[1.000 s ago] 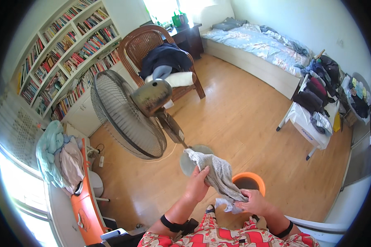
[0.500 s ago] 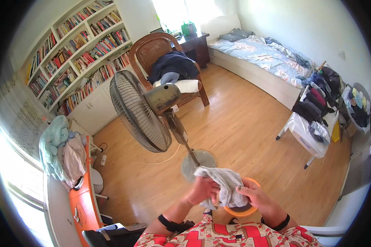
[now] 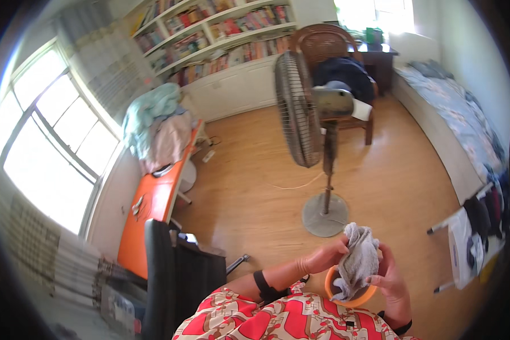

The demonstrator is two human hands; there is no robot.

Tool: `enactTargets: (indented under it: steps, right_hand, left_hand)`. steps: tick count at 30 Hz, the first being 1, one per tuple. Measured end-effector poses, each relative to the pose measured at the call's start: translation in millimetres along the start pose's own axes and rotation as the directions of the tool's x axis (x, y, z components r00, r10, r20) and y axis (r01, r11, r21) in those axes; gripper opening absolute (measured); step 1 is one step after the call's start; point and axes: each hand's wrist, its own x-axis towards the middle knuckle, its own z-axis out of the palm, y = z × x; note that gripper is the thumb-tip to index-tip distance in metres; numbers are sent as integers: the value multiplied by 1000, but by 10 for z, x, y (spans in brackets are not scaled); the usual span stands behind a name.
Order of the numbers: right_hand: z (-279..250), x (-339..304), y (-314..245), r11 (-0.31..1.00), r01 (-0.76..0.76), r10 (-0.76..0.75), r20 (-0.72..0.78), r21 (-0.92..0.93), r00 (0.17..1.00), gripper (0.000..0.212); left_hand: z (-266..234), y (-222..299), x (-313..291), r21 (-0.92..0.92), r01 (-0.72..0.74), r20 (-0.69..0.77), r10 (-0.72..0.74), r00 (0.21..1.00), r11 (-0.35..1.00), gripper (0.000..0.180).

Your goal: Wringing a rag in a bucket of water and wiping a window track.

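Observation:
A bunched grey cloth (image 3: 359,259) hangs between my two hands above an orange basin (image 3: 373,295). My left hand (image 3: 325,255) grips its upper left side, with the fingers closed on the fabric. On the other side, my right hand (image 3: 392,280) has its thumb and fingers pressed round the right edge of the cloth. The lower end of the cloth dips toward the basin, whose inside is partly hidden behind it. Just beyond the cloth stands a floor fan (image 3: 300,110) on a round grey base (image 3: 325,215), its cage dusty and its motor housing stained.
A black office chair (image 3: 181,272) stands at my left beside an orange desk (image 3: 144,207) piled with clothes (image 3: 158,130). A wicker armchair (image 3: 323,45) is behind the fan. Right are a bed (image 3: 459,113) and a rack with clothes (image 3: 476,226). A thin cord (image 3: 297,187) crosses the floor.
My view has swung left, so the fan and the bed appear farther right. Both hands still hold the cloth, which now hangs in a narrower, more upright bunch.

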Motion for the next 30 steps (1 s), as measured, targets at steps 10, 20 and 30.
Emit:
enactTargets:
  steps: [10,20,30]
  right_hand:
    - [224,608,400,979,-130,143,74,-160,987,76]
    - [292,705,444,912,-176,158,78,371,984,52]
    - [121,342,444,980,-100,88,78,171,993,52]
  left_hand:
    - [-147,666,-819,549,219,-399,23,917,807,47]
    - [-357,934,-886,451,-42,-133,113,985,892,51]
    - [-601,727,-321,234,6,-28,0,1000,972,52]
